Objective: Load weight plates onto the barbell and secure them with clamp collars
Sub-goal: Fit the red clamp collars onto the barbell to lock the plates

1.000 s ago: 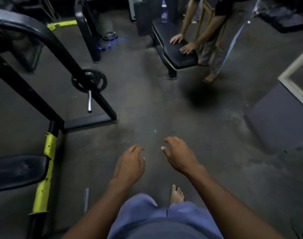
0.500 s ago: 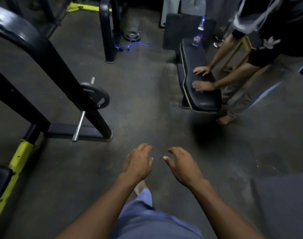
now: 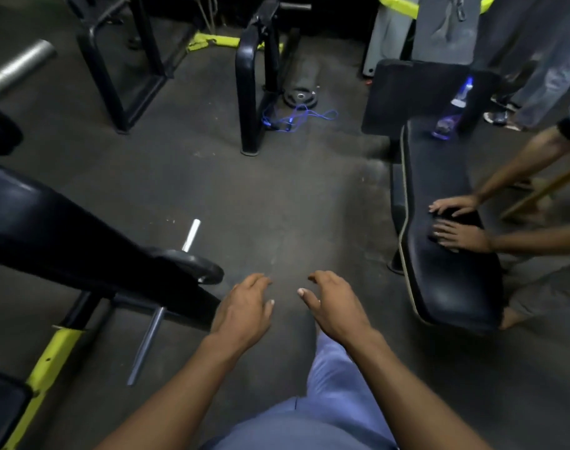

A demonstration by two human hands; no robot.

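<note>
Left hand (image 3: 244, 310): palm down, fingers loosely spread and slightly curled, holding nothing.
Right hand (image 3: 334, 306): palm down, fingers loosely spread, thumb tip turned inward; empty, a small gap from the left.
Barbell (image 3: 147, 342): left of the left fingers; its long axis runs from near-left up to far-right, the bright sleeve end (image 3: 191, 235) pointing away, beyond the fingertips. A black frame bar (image 3: 92, 251) crosses over and hides its middle.
Mounted plate (image 3: 192, 266): dark, on the sleeve, just left of the left fingertips.
Floor plate (image 3: 299, 97): flat, far ahead of both hands, beside a blue cord (image 3: 296, 118).
Bench (image 3: 446, 228): right of the right fingers; another person's hands (image 3: 455, 222) rest on it.
</note>
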